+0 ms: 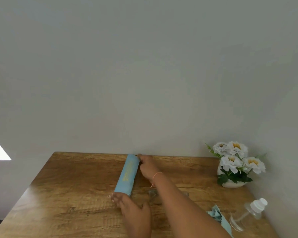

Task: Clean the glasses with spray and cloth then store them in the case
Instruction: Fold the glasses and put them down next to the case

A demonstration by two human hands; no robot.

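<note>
Wood-grained table (67,186) is carrying a pale blue, tube-shaped case (127,175) lying lengthwise away from me. I am watching the left hand (129,206) touching its near end with straight fingers, while the right hand (148,165) is resting against its far end; whether those fingers are curling round it, I cannot tell. Thin-framed glasses (153,196) are lying half hidden under the right forearm, near a crumpled blue cloth (217,215) and a clear spray bottle (248,215) tipped on its side.

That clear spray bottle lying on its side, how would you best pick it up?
Grip the spray bottle round its clear body, below the white cap, coming down from above: it lies on its side, so the body is bare on top, and the wall stands close on its right.
</note>
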